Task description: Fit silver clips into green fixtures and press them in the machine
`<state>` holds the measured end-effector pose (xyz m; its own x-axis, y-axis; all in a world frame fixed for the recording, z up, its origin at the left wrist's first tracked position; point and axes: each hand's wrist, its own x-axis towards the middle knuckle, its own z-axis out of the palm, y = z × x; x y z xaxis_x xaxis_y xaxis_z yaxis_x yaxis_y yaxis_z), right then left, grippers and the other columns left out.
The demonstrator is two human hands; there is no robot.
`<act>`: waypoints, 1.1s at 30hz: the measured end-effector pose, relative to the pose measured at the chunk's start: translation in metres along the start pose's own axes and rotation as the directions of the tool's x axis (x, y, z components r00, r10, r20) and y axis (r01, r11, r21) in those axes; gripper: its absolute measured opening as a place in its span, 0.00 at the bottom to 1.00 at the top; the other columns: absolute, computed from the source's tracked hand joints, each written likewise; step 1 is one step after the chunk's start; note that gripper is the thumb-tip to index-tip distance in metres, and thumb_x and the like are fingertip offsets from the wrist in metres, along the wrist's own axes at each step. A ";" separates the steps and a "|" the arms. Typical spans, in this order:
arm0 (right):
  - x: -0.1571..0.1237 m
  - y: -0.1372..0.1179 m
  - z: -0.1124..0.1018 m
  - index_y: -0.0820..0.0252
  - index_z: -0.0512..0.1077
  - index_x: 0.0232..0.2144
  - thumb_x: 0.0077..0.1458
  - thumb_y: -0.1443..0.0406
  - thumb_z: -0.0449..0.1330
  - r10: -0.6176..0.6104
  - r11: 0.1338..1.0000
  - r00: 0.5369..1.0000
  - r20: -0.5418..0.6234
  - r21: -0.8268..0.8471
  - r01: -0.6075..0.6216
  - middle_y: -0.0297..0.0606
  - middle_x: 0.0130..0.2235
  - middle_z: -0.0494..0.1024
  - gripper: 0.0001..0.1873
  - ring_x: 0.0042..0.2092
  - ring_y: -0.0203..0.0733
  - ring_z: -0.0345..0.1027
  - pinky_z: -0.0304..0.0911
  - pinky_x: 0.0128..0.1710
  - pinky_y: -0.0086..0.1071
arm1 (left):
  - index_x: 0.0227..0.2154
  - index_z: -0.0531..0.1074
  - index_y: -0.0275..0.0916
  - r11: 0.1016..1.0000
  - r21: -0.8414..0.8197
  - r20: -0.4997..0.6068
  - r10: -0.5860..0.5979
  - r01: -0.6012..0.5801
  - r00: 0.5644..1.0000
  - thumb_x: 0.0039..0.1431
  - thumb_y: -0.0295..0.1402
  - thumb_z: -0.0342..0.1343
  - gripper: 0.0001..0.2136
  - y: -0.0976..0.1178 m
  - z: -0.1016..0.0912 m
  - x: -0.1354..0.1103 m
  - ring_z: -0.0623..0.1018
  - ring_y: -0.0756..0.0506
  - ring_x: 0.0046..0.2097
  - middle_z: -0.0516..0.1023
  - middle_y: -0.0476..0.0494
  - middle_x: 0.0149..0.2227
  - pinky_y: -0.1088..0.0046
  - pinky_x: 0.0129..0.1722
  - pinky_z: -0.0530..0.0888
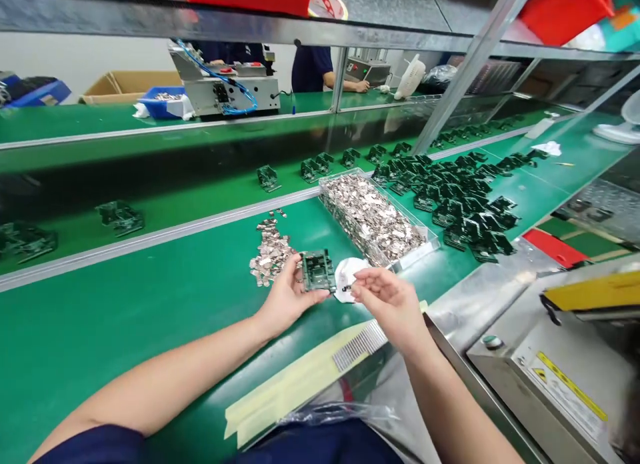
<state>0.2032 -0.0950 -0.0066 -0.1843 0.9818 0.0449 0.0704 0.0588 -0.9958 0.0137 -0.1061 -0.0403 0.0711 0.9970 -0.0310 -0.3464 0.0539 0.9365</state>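
Observation:
My left hand (290, 291) grips a dark green frame-like plastic part (318, 271) between thumb and fingers, held above the bench. Just to its right, my right hand (387, 297) is closed in a pinch. A small dark piece (347, 288) shows at those fingertips, over a round white pad (345, 269); its exact kind is too small to tell. Behind my left hand lies a loose pile of small metal pieces (270, 254). A clear tray (430, 241) full of similar metal pieces (373, 214) stands beyond the pad.
Many similar green parts (460, 191) are heaped right of the tray. More green parts (267, 177) sit along the belt (210, 197) behind a metal rail. A machine (545, 364) stands at my right. Overhead runs a shelf (150, 21); across the line is another person (313, 67).

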 end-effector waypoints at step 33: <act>-0.083 0.022 0.007 0.54 0.60 0.38 0.52 0.66 0.62 0.008 1.000 0.923 -0.384 -0.006 -0.011 0.32 0.31 0.73 0.14 0.30 0.36 0.65 0.66 0.32 0.30 | 0.50 0.65 0.45 0.932 0.312 0.197 0.128 -0.186 0.972 0.62 0.34 0.55 0.14 -0.035 0.050 -0.049 0.72 0.51 0.32 0.73 0.49 0.34 0.76 0.32 0.73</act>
<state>0.2136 -0.1769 -0.0323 0.2071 0.9762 0.0646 0.0784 0.0492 -0.9957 0.0692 -0.1601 -0.0536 0.2086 0.9651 0.1586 -0.0439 -0.1528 0.9873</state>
